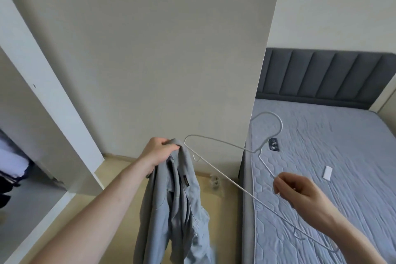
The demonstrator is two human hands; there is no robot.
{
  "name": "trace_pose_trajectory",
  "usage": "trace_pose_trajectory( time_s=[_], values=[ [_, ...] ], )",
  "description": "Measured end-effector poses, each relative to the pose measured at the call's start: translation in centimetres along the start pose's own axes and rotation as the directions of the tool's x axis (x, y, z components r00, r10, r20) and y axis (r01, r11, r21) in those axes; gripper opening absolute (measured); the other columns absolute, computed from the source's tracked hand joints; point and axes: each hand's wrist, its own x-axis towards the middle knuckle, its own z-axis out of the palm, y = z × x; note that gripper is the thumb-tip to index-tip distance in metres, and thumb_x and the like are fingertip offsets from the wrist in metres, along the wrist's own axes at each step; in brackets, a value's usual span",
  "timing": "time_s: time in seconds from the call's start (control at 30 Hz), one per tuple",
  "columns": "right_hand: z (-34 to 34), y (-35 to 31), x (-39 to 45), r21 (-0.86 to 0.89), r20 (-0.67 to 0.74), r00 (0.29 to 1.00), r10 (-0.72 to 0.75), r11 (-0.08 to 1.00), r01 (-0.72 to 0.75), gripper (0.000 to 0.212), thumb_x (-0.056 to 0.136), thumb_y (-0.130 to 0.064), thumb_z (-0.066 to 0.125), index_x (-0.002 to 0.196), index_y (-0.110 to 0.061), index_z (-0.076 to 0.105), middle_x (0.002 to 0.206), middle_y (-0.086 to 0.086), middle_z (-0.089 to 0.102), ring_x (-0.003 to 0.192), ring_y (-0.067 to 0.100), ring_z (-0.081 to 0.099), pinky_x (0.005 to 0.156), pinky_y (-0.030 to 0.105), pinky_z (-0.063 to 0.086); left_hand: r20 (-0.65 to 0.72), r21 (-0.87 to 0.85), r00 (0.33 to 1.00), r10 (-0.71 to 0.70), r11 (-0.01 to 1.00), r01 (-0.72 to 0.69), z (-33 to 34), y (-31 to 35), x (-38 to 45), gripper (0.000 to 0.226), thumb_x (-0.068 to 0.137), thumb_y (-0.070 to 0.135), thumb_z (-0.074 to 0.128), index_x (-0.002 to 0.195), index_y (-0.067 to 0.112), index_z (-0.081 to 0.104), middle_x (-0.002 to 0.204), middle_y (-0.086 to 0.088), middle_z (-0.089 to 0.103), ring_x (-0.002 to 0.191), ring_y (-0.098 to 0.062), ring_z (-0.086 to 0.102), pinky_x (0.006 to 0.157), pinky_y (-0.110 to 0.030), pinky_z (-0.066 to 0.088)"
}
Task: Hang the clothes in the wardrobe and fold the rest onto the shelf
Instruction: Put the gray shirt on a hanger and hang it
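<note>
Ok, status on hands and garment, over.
Left hand grips pale blue denim garment by its top. Right hand pinches white wire hanger. Garment not on hanger. Nothing between them.

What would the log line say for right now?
left hand: holds grey shirt, hanging | right hand: pinches white hanger | shirt on hanger: not yet | bed: at right

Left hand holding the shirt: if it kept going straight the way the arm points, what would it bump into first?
Probably the near tip of the white hanger, which sits just past the left hand and the grey shirt. Behind that stands the big pale wardrobe panel. Depth is hard to judge, so the hand might pass the wire.
</note>
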Motion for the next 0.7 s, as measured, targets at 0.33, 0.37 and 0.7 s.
trace_pose_trajectory(
  time_s=[0.33, 0.37, 0.7],
  values=[
    [2.1, -1.9, -0.6, -0.073, 0.125, 0.991, 0.044, 0.997, -0.035, 0.041, 0.104, -0.026, 0.055, 0.064, -0.020, 0.059, 0.057, -0.005, 0.037, 0.054, 0.012, 0.030, 0.051, 0.021, 0.025, -0.054, 0.004, 0.998, 0.028, 1.000, -0.027, -2.4, -0.4, -1.3, 0.025, 0.072, 0.033, 0.071, 0.056, 0.021, 0.057, 0.057, 0.008, 0.043, 0.053, -0.012, 0.040, 0.061, -0.030, 0.031],
    [2.4, -2.1, -0.7, -0.083, 0.130, 0.991, 0.044, 0.996, -0.033, 0.041, 0.103, -0.026, 0.055, 0.063, -0.021, 0.060, 0.057, -0.005, 0.037, 0.053, 0.012, 0.029, 0.051, 0.021, 0.025, -0.063, -0.002, 0.997, 0.048, 0.999, -0.048, -2.6, -0.2, -1.3, 0.027, 0.075, 0.031, 0.071, 0.056, 0.022, 0.055, 0.058, 0.008, 0.041, 0.055, -0.013, 0.038, 0.062, -0.031, 0.030],
    [5.8, -2.3, -0.8, -0.133, -0.022, 0.998, -0.064, 0.989, 0.060, 0.032, 0.101, -0.025, 0.059, 0.072, -0.015, 0.062, 0.052, -0.009, 0.031, 0.048, 0.008, 0.027, 0.048, 0.019, 0.025, 0.029, -0.127, 0.966, 0.259, 0.959, -0.253, -3.8, 3.0, -4.7, 0.018, 0.089, 0.019, 0.069, 0.077, 0.005, 0.069, 0.071, -0.002, 0.055, 0.070, -0.015, 0.050, 0.071, -0.033, 0.039]
  ],
)
